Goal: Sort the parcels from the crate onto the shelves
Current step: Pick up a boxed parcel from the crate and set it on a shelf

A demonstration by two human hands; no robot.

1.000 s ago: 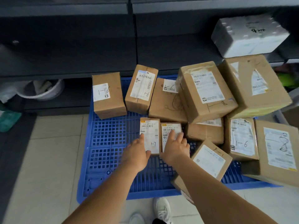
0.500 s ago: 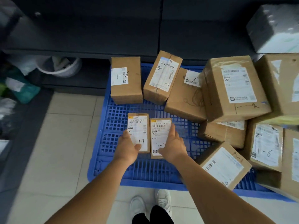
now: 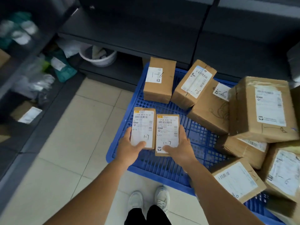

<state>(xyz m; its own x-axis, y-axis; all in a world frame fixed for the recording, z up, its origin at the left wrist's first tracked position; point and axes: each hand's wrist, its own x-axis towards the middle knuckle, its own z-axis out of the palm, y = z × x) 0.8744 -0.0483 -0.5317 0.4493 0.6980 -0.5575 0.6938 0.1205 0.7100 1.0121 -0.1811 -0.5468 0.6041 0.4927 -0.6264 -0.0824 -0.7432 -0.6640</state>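
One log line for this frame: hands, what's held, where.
left hand: holds small parcel marked 1-7 | right hand: holds second 1-7 parcel | location: above blue crate | shelves: nothing placed yet

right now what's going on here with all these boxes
A person is sorting parcels off a blue crate on the floor. The left hand holds one small parcel and the right hand holds another, side by side; both labels are hand-marked 1-7. Each grip has the thumb over the label's lower edge. More brown boxes, several marked 1-6, sit on the crate. The dark shelves lie beyond it.
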